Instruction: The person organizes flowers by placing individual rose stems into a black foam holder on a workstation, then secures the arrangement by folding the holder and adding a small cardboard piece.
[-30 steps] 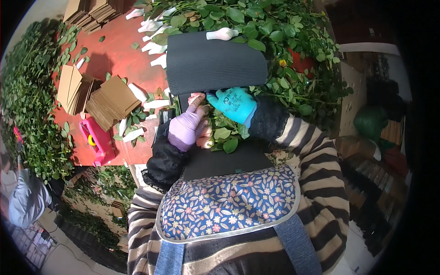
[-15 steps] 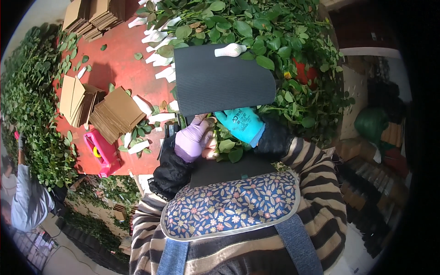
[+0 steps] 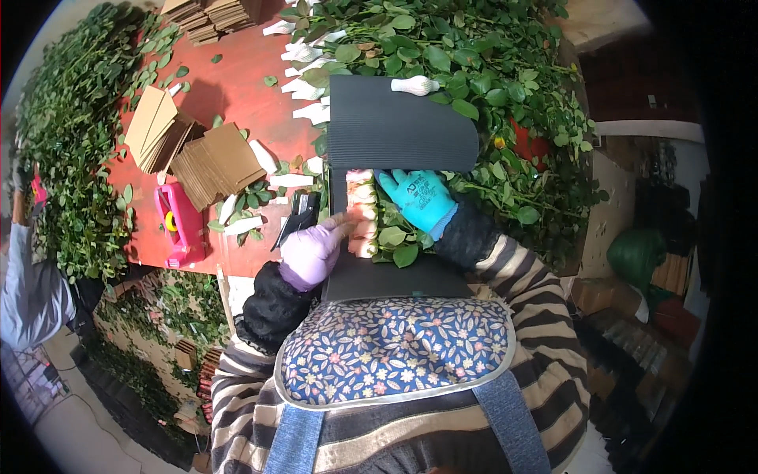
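Note:
A row of pale pink roses (image 3: 362, 213) lies on a dark ribbed sheet (image 3: 399, 278) in front of me, with green leaves to its right. My left hand (image 3: 309, 254), in a thin purple glove, reaches in from the left with fingers stretched to touch the blooms. My right hand (image 3: 420, 199), in a teal glove, lies over the stems and leaves beside the top blooms. Its fingers look extended, their tips partly hidden near the raised flap (image 3: 399, 126) of dark sheet. On that flap rests a rose in a white net sleeve (image 3: 415, 85).
Left on the red table (image 3: 229, 79) are stacked cardboard pieces (image 3: 217, 163), a pink tape dispenser (image 3: 180, 225), a black stapler-like tool (image 3: 300, 215) and loose white sleeves (image 3: 263, 156). Leafy stems (image 3: 505, 71) pile up at the back right. Another person's sleeve (image 3: 35, 288) shows far left.
My left hand has drawn back down and left from the flap's edge, uncovering the rose row. My right hand stays near the flap. The view has shifted slightly.

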A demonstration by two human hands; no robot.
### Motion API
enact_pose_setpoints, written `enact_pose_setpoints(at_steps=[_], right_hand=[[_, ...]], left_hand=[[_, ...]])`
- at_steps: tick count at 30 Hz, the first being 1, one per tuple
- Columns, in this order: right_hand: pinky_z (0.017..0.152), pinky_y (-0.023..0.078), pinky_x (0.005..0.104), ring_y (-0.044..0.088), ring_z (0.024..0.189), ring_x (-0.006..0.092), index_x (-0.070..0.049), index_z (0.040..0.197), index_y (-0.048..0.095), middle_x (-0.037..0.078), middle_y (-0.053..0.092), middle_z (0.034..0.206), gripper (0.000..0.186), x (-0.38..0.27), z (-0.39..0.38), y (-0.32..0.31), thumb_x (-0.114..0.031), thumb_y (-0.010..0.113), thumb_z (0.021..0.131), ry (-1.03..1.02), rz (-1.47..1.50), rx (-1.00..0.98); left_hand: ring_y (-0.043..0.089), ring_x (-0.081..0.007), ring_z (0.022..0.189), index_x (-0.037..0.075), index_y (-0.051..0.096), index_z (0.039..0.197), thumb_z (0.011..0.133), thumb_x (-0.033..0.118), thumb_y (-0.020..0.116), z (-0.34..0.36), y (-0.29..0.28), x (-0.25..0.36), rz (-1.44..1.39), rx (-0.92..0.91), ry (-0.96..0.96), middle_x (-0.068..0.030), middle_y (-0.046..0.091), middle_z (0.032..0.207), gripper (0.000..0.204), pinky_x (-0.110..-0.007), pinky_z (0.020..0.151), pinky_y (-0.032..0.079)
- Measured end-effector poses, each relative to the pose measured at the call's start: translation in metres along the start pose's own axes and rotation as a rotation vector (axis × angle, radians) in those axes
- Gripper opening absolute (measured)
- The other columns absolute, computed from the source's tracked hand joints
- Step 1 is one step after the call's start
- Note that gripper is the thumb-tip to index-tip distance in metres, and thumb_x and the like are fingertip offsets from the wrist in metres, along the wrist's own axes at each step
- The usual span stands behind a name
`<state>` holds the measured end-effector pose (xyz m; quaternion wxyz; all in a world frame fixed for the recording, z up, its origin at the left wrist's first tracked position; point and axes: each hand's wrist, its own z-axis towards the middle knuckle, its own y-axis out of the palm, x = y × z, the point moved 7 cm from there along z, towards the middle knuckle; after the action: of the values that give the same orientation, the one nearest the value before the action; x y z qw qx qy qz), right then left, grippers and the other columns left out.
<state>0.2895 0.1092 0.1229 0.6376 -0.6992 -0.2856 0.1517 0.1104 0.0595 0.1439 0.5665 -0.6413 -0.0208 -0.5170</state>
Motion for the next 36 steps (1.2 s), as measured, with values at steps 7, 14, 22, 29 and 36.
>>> enact_pose_setpoints(at_steps=[7,14,22,29,36], right_hand=[[0.067,0.049,0.0414,0.066,0.078,0.0243,-0.005,0.117,0.062,0.007,0.063,0.087,0.032,0.002,0.014,0.027,-0.017,0.054,0.089,-0.056,0.146,0.134],[0.062,0.052,0.0428,0.066,0.074,0.0294,-0.010,0.122,0.063,0.010,0.063,0.121,0.038,0.028,-0.031,-0.038,-0.022,0.066,0.086,0.106,0.461,0.247],[0.066,0.055,0.0432,0.067,0.075,0.0330,-0.009,0.126,0.060,0.018,0.052,0.145,0.037,0.125,-0.160,0.033,-0.016,0.062,0.089,0.719,0.248,0.002],[0.049,0.049,0.0457,0.066,0.069,0.0259,-0.010,0.102,0.059,0.010,0.063,0.106,0.020,0.128,-0.131,-0.020,-0.012,0.061,0.082,0.746,0.030,-0.048],[0.053,0.050,0.0445,0.065,0.069,0.0264,-0.011,0.098,0.058,0.008,0.060,0.092,0.015,0.134,-0.112,-0.022,-0.016,0.059,0.084,0.701,-0.126,-0.039]], left_hand=[[0.041,-0.0345,0.139,0.002,0.036,0.151,0.085,0.034,0.068,0.061,0.037,-0.020,0.385,-0.210,-0.035,-0.0167,0.038,0.155,0.080,-0.047,0.114,0.033],[0.031,-0.0375,0.145,0.001,0.025,0.156,0.084,0.039,0.066,0.052,0.055,-0.052,0.512,-0.300,-0.078,-0.0144,0.027,0.162,0.091,-0.054,0.121,0.019],[0.038,-0.0400,0.138,0.006,0.028,0.157,0.091,0.037,0.060,0.050,0.052,-0.049,0.576,-0.332,-0.078,-0.0120,0.028,0.163,0.080,-0.052,0.114,0.029],[0.044,-0.0416,0.131,0.002,0.030,0.156,0.086,0.027,0.065,0.043,0.049,-0.056,0.490,-0.231,0.057,-0.0183,0.030,0.162,0.082,-0.051,0.109,0.035],[0.045,-0.0386,0.131,0.000,0.037,0.152,0.083,0.027,0.069,0.040,0.048,-0.049,0.481,-0.146,0.124,-0.0175,0.035,0.159,0.080,-0.051,0.109,0.035]])
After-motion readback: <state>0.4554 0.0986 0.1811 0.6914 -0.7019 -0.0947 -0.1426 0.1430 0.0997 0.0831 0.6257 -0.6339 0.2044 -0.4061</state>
